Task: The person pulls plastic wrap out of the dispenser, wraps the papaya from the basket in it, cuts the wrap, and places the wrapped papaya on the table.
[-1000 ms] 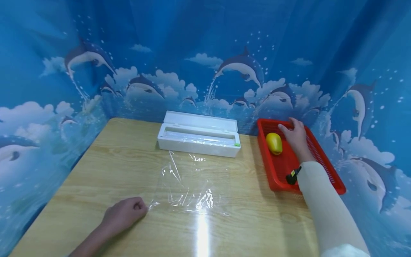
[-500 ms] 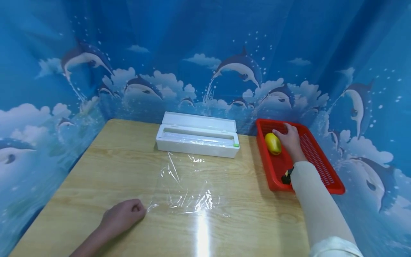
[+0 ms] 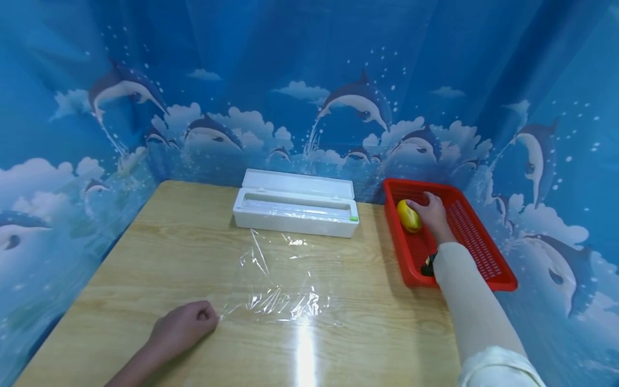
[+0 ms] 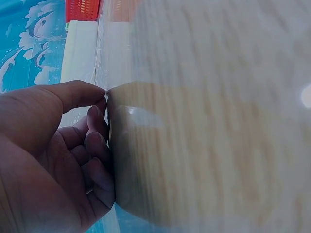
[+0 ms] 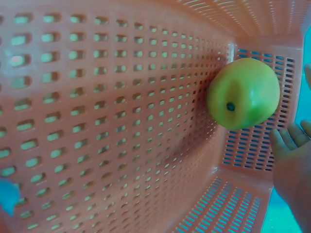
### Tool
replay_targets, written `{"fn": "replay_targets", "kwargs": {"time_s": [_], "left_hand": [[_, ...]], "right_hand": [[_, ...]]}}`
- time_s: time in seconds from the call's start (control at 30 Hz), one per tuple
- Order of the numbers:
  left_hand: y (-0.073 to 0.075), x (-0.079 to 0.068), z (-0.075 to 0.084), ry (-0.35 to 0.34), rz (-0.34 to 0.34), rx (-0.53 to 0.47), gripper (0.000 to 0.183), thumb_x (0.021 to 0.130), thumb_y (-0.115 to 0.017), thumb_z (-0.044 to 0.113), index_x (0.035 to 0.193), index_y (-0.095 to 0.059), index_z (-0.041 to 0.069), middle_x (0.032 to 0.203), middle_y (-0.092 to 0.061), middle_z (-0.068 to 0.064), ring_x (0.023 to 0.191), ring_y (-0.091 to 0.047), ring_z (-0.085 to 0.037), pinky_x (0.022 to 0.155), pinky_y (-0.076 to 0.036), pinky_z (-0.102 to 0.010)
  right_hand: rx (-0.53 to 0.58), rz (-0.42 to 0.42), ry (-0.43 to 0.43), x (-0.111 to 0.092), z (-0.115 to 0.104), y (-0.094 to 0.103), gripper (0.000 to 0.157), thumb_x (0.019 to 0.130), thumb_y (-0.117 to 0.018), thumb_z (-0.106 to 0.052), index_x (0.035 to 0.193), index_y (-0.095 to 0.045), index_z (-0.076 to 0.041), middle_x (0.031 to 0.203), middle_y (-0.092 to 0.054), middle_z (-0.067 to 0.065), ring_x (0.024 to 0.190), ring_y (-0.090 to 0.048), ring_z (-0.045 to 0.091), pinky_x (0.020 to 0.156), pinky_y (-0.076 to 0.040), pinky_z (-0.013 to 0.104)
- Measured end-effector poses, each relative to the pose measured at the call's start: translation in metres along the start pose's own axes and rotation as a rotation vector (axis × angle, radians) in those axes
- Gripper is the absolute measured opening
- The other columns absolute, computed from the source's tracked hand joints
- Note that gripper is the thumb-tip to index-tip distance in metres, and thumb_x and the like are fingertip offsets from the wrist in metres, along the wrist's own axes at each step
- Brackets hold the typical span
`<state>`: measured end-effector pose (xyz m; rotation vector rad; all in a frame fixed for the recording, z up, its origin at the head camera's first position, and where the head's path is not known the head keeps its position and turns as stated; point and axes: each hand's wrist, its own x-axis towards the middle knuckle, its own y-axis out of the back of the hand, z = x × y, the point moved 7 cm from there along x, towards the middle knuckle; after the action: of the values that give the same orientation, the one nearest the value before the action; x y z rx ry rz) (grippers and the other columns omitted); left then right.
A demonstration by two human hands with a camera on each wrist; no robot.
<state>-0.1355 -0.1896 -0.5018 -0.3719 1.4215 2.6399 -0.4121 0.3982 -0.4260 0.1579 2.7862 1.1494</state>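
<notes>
In the head view my left hand (image 3: pixel 186 325) rests on the table at the near left corner of a sheet of clear cling film (image 3: pixel 285 279), pinching its edge. The left wrist view shows thumb and forefinger meeting at the film, other fingers curled. My right hand (image 3: pixel 432 212) is inside the red basket (image 3: pixel 408 277), with its thumb right beside a smooth yellow, mango-like fruit (image 3: pixel 409 216). Seen from the right wrist, the fingers (image 5: pixel 291 138) are spread and apart from the fruit (image 5: pixel 244 94), which lies against the perforated basket wall.
A long white cling film box (image 3: pixel 296 221) with its lid raised stands at the back of the wooden table (image 3: pixel 159 258). The film stretches from its front toward me. A blue dolphin-print curtain (image 3: pixel 271 80) surrounds the table on its far sides.
My right hand has moved left and a little nearer inside the basket, closing in on the yellow fruit. The left hand keeps its place at the film corner.
</notes>
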Motion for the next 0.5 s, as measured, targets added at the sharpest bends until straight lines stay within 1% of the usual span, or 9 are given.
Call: {"fn": "replay_targets", "kwargs": {"time_s": [0.3,0.5], "left_hand": [[0.0,0.0,-0.002,-0.015,0.021,0.0,0.013,0.089,-0.069,0.032,0.081,-0.064,0.024,0.07,-0.056,0.008,0.062,-0.049,-0.013,0.058,-0.035,-0.03],[0.001,-0.001,-0.002,-0.022,0.026,-0.003,0.013,0.089,-0.07,0.032,0.08,-0.064,0.025,0.069,-0.056,0.008,0.062,-0.049,-0.013,0.058,-0.036,-0.03]], "right_hand": [[-0.016,-0.055,-0.013,0.008,0.006,-0.012,0.098,0.096,-0.056,-0.06,0.161,-0.01,-0.003,0.166,-0.009,0.025,0.149,-0.022,0.047,0.117,-0.03,0.063],[-0.002,-0.08,-0.042,0.011,0.013,-0.016,0.102,0.096,-0.057,-0.06,0.16,-0.006,0.0,0.165,-0.011,0.027,0.15,-0.021,0.046,0.118,-0.029,0.061]]}}
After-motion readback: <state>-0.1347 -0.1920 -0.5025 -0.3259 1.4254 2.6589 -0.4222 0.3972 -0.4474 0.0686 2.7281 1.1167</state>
